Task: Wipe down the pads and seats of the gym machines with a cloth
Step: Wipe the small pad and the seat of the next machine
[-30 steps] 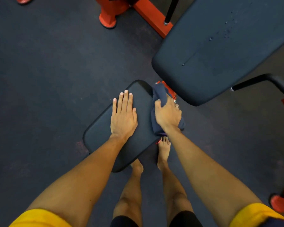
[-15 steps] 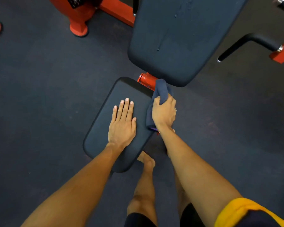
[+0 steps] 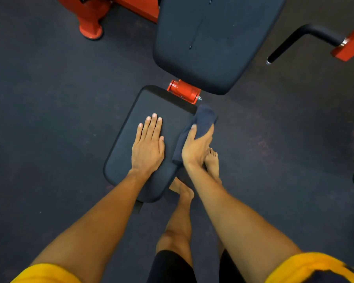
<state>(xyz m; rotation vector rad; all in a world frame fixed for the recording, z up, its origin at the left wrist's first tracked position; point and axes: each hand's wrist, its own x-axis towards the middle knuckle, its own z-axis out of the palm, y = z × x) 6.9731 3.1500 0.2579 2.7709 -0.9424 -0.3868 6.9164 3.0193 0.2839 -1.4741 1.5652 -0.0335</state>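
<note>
Right hand (image 3: 196,147) clutches dark cloth (image 3: 201,121) against seat (image 3: 127,152) edge; left hand (image 3: 147,148) flat, fingers straight, pressing seat top.

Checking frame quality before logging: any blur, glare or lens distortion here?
Head view: dim, even light, no harsh glare; wide-angle bending toward the edges; left hand, right hand, cloth and seat sharp; right sleeve in the corner blurred.

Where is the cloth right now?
In the head view, the cloth is gripped by the right hand at the right edge of the seat pad, near the orange hinge.
</note>
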